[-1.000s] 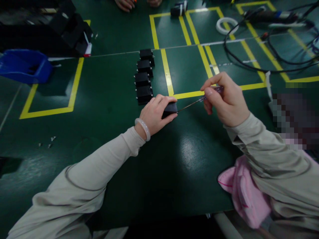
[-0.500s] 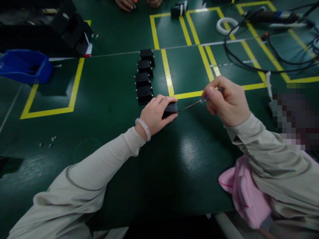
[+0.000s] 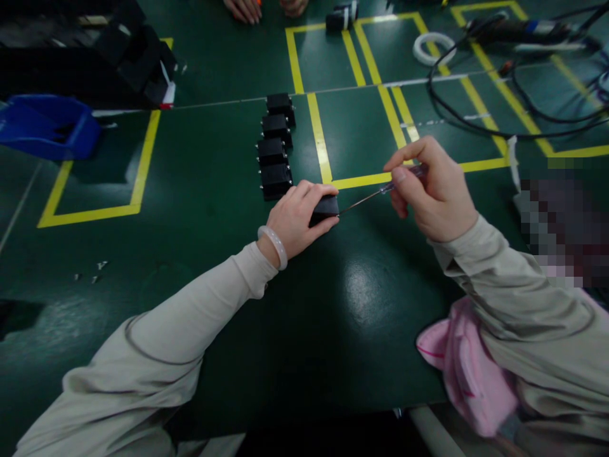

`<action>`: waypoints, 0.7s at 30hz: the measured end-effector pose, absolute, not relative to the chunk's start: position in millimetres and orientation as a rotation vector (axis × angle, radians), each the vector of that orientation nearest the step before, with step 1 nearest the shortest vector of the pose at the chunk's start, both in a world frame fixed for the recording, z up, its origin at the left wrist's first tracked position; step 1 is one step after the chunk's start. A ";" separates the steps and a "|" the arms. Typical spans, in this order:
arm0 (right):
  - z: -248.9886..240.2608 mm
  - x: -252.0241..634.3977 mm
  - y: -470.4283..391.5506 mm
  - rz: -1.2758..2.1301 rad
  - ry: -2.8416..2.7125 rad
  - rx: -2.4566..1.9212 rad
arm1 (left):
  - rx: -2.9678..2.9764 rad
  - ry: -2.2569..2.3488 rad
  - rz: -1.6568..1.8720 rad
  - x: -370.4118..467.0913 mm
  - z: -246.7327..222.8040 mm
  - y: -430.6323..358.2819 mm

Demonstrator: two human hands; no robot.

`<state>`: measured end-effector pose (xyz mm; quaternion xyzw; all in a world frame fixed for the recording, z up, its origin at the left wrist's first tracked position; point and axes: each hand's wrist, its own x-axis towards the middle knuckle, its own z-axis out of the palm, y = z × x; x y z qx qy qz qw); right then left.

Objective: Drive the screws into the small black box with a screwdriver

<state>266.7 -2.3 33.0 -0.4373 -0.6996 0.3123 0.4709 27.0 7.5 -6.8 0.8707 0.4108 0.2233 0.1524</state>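
Observation:
My left hand (image 3: 301, 217) is closed around a small black box-shaped part (image 3: 326, 207) and presses it to the green table. A screwdriver (image 3: 386, 188) with a clear handle is in my right hand (image 3: 431, 190), gripped by the thumb and curled fingers while the index finger lifts off. Its thin shaft slants down to the left, and the tip meets the right end of the black part near its lower corner. Beyond my left hand stands a row of several similar black parts (image 3: 276, 179) with small shiny screws at their sides.
Loose screws (image 3: 95, 278) lie at the left, below a blue bin (image 3: 52, 127). Black racks (image 3: 118, 57) stand behind it. A tape roll (image 3: 434, 49) and cables (image 3: 457, 117) are at the back right, pink cloth (image 3: 476, 374) by my right forearm. Another person's hands (image 3: 243, 9) show at the far edge.
My right index finger has lifted and straightened, and the hand has turned slightly around the screwdriver handle. The left hand and the black part stay in place.

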 end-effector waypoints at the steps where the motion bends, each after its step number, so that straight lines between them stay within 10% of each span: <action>1: 33.3 266.5 -2.7 0.768 -1.714 -1.072 | 2.497 1.180 0.640 27.0 -6.7 7.4; 21: 31.7 266.2 -2.7 0.724 -1.725 -1.091 | 2.488 1.173 0.642 26.4 -7.0 8.2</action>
